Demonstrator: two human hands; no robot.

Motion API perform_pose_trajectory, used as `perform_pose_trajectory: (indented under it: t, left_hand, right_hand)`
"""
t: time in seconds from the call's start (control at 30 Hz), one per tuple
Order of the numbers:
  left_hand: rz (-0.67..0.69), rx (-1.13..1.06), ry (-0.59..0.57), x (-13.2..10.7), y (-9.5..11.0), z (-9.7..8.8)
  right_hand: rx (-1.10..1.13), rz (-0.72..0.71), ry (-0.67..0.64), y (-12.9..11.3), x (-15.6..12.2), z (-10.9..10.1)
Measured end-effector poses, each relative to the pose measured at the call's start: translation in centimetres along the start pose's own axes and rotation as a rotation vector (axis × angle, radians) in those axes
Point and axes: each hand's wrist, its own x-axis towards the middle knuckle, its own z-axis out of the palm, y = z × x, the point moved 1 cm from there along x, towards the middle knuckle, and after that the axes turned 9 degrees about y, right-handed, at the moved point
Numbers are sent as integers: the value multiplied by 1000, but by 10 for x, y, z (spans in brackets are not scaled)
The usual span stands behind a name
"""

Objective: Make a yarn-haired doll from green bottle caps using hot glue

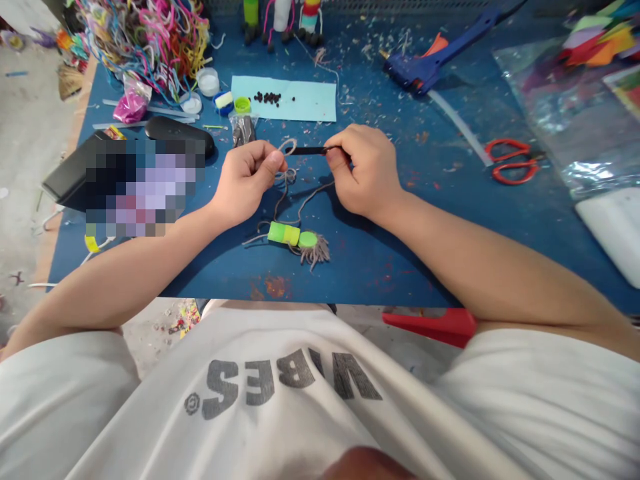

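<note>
My left hand (250,177) pinches a loop of grey yarn (288,144) between thumb and finger. Closed around one end of a thin, straight black strip (307,151) is my right hand (365,167). The strip's other end reaches the yarn loop at my left fingertips; whether it passes through the loop I cannot tell. Grey strands hang down from both hands to a small green-and-yellow cylinder figure (285,233), which lies on its side. A green disc (307,239) and a grey yarn fringe (315,250) are at its right end.
On the blue table (400,267), black beads (267,99) sit on light blue paper (310,100). A tangled yarn heap (150,47), a black case (180,137) and a partly blurred item are left. Right are a glue gun (425,67), red-handled scissors (513,160) and a plastic bag (575,120).
</note>
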Motion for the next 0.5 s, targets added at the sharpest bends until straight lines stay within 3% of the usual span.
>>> perform_pose_trajectory:
  t: [0.4, 0.5]
  left_hand:
    - [60, 96, -161, -1, 10, 1]
    - [64, 117, -112, 0, 14, -3]
  right_hand:
    - [191, 133, -119, -38, 4, 4]
    - [305, 242, -27, -23, 10, 11]
